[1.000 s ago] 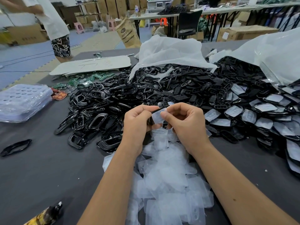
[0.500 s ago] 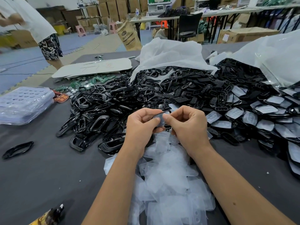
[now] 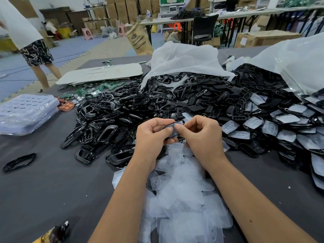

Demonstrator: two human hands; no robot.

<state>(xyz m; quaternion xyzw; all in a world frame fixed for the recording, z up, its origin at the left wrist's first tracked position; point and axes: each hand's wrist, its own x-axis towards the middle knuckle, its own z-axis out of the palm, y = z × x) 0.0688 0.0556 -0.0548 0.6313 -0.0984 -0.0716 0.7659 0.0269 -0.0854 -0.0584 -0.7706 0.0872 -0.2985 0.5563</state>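
I hold a small black part (image 3: 172,128) between both hands, my left hand (image 3: 152,137) curled round one end and my right hand (image 3: 201,135) pinching the other, perhaps at a clear film on its face, though my fingers hide most of it. It hangs just above the pile of clear films (image 3: 178,190) on the grey table (image 3: 43,181), with the heap of black frames (image 3: 121,116) close behind

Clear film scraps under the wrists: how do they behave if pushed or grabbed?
The film scraps look thin and crumpled, overlapping at all angles: probably floppy and very light. A push would likely scatter top layers across the table rather than move the heap whole. Glossy faces suggest slippery.
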